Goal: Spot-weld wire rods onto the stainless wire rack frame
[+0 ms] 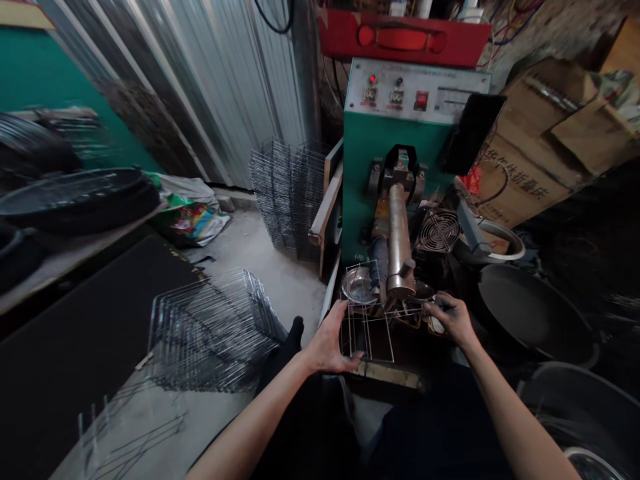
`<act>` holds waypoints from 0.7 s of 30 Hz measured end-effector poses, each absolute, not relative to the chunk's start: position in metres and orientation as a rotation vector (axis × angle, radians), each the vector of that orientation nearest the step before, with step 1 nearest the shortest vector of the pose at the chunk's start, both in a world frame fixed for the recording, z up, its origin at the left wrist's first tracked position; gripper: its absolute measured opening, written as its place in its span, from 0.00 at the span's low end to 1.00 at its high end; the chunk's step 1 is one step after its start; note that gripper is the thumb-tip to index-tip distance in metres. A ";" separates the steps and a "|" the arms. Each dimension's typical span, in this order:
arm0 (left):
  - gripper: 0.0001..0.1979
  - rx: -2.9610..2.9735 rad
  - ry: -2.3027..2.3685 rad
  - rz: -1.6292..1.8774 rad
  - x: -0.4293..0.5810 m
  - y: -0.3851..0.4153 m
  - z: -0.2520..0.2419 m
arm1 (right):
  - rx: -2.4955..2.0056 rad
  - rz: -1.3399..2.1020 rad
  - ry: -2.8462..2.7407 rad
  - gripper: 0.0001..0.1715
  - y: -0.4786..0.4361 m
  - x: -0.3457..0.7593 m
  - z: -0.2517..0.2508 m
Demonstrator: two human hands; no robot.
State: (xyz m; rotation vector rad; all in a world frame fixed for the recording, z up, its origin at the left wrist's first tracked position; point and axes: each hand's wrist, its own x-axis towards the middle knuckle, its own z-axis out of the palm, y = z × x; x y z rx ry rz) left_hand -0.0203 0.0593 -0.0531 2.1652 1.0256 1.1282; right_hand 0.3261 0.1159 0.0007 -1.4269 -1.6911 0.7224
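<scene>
My left hand [330, 343] grips the left side of a small wire rack [371, 333], thumb and fingers around its edge. The rack sits in front of a green spot welder [360, 180], its far edge below the welder's thick metal arm [399, 233]. To the right of the arm's tip, my right hand [453, 319] is closed in a pinch on the end of a thin wire rod [415, 310], which runs toward the tip. Just left of the arm stands a shiny metal bowl [359, 285]; what it holds is unclear.
Stacked wire racks stand at left [210, 333] and beside the welder [287, 193]. A black panel [100, 327] lies far left. On the right are a fan [439, 231], a dark round pan [535, 313] and a cardboard box [530, 160]. A phone [473, 133] hangs before the control panel.
</scene>
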 end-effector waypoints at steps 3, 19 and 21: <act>0.58 2.160 1.011 1.116 -0.020 0.062 -0.053 | -1.427 0.720 -1.690 0.34 0.117 0.326 0.001; 0.54 2.106 0.939 1.100 -0.017 0.070 -0.036 | -1.414 0.673 -1.668 0.36 0.117 0.326 0.001; 0.55 2.096 0.930 1.098 -0.017 0.069 -0.039 | -1.428 0.639 -1.674 0.36 0.116 0.324 0.002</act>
